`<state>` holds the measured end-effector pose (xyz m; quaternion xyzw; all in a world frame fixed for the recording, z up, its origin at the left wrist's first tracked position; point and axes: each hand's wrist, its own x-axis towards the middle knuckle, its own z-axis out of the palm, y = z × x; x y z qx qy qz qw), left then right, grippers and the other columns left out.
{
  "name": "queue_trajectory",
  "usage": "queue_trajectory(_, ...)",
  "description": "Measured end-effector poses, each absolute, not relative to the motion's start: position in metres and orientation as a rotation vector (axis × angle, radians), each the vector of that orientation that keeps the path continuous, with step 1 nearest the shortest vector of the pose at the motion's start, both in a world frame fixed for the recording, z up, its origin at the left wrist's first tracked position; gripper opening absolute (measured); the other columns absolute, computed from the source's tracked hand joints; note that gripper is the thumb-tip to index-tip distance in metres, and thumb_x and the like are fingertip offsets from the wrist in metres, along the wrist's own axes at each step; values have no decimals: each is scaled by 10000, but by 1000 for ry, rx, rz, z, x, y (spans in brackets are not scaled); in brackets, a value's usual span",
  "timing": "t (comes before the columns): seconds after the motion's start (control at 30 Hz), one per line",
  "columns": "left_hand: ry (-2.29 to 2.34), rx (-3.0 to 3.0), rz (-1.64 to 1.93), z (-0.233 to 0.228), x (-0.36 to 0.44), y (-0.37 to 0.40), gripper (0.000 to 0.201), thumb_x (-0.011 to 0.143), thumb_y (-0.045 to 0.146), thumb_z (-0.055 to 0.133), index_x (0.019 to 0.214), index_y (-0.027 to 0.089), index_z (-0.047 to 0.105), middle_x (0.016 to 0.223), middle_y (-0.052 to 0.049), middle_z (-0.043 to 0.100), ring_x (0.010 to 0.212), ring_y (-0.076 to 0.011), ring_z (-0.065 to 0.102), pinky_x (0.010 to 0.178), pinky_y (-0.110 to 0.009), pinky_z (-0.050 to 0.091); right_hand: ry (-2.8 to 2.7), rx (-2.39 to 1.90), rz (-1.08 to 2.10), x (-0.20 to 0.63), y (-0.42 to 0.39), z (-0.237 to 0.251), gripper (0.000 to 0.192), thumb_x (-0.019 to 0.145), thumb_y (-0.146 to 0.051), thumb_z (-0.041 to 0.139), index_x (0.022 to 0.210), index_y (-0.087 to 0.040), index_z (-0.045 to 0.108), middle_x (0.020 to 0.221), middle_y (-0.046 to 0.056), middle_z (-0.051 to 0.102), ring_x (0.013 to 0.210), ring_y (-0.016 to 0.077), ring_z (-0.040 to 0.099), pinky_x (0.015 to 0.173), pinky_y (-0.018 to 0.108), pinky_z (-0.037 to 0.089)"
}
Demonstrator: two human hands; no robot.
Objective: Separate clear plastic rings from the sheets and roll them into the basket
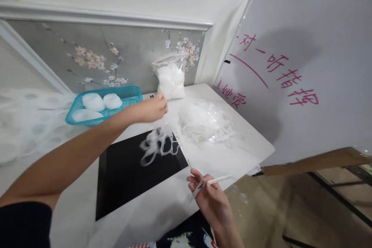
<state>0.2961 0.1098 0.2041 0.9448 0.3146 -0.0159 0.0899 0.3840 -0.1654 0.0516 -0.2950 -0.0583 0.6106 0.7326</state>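
My left hand (151, 109) is raised over the white table (255, 143), fingers pinched on a bunch of thin white loops (158, 144) that dangles blurred above a black mat (130, 170). My right hand (209, 195) is at the table's near edge, closed around a thin white stick (219, 179). A loose pile of the same white loops (205, 122) lies on the table to the right of my left hand.
A teal basket (130, 93) holding white rounded bundles stands at the back left. A clear zip bag of white material (171, 77) leans on the wall. A white board with red writing (290, 73) stands on the right, beside the table.
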Motion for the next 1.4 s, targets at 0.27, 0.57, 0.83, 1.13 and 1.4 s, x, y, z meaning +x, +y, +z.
queue_trajectory(0.27, 883, 2834, 398, 241, 358, 100, 322, 900, 266, 497, 1185, 126, 553, 1320, -127, 419, 963, -209, 599, 880, -337, 448, -156, -600, 1341, 373, -164, 54, 143, 657, -341, 856, 739, -268, 765, 1100, 15, 727, 980, 202, 648, 862, 306, 476)
queue_trajectory(0.57, 606, 2338, 107, 134, 251, 23, 269, 923, 400, 498, 857, 176, 630, 893, -21, 614, 812, -167, 576, 728, -265, 411, -330, -674, 1268, 369, -134, 60, 121, 716, -345, 802, 813, -280, 772, 1308, 35, 642, 1314, 289, 481, 1153, 483, 248)
queue_trajectory(0.83, 817, 1751, 92, 99, 175, -19, 352, 828, 492, 629, 870, 145, 664, 624, 49, 433, 579, -108, 359, 546, -246, 263, -436, -704, 1509, 313, -108, 63, 128, 718, -325, 807, 820, -253, 778, 1381, 50, 585, 1339, 295, 438, 1110, 454, 309)
queue_trajectory(1.13, 713, 1182, 102, 87, 122, -34, 313, 806, 491, 680, 783, 181, 643, 463, 82, 314, 430, -81, 251, 478, -264, 154, -511, -664, 1842, 271, -86, 70, 164, 716, -311, 812, 833, -206, 768, 1317, 70, 630, 1246, 253, 539, 940, 353, 485)
queue_trajectory(1.4, 911, 922, 335, 90, 81, -19, 432, 739, 557, 737, 803, 151, 605, 370, 127, 258, 384, -43, 94, 441, -250, 68, -438, -840, 2056, 305, -59, 56, 264, 782, -316, 779, 973, -153, 698, 1008, 91, 758, 980, 224, 713, 951, 380, 487)
